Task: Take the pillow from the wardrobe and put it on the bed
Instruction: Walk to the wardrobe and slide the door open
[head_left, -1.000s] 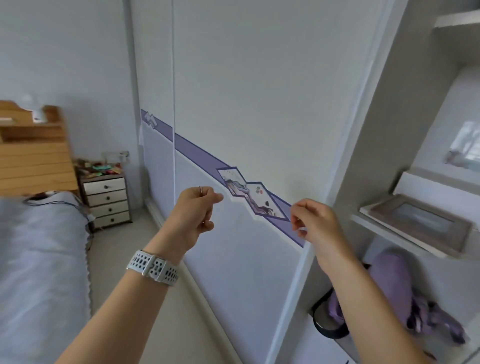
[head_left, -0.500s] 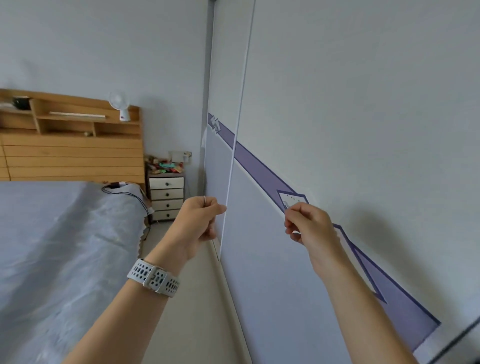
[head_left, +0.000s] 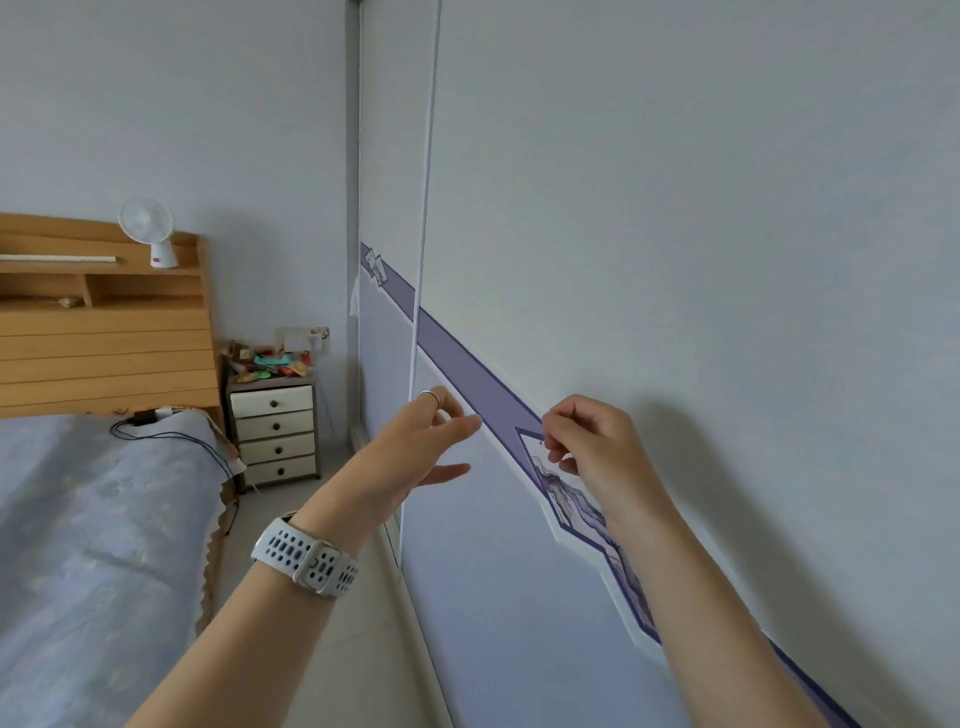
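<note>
both hands (head_left: 415, 452) (head_left: 592, 447) raised, loosely curled

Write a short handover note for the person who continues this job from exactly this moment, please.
Left hand: raised near the vertical edge of the pale sliding wardrobe door with the purple stripe, fingers loosely open, holding nothing.
Right hand: fingers curled close to the door face, nothing visible in its grip.
Pillow: not in view; no open wardrobe compartment shows.
Bed with the pale blue patterned cover and wooden headboard: on the left, no pillow visible on it.
Done: nothing visible yet.
Left: open the wardrobe, take the pillow out, carry it to the bed.
</note>
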